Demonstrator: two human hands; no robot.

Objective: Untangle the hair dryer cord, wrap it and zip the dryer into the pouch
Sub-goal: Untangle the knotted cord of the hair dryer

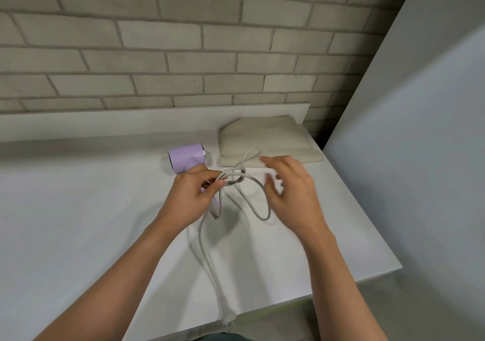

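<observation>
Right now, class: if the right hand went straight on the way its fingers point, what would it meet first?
Probably the cord loop lying over the pouch edge, just beyond the right hand; depth is unclear.

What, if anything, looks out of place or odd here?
The grey cord is knotted at the left hand pinching it; one loop overlaps the pouch and the plug overhangs the table's front edge. Nothing spilled or damaged.

2 forearms enter from bottom edge. Left hand point(191, 196) pinches cord point(206, 241) at frame centre; right hand point(291, 196) beside it, fingers spread.
</observation>
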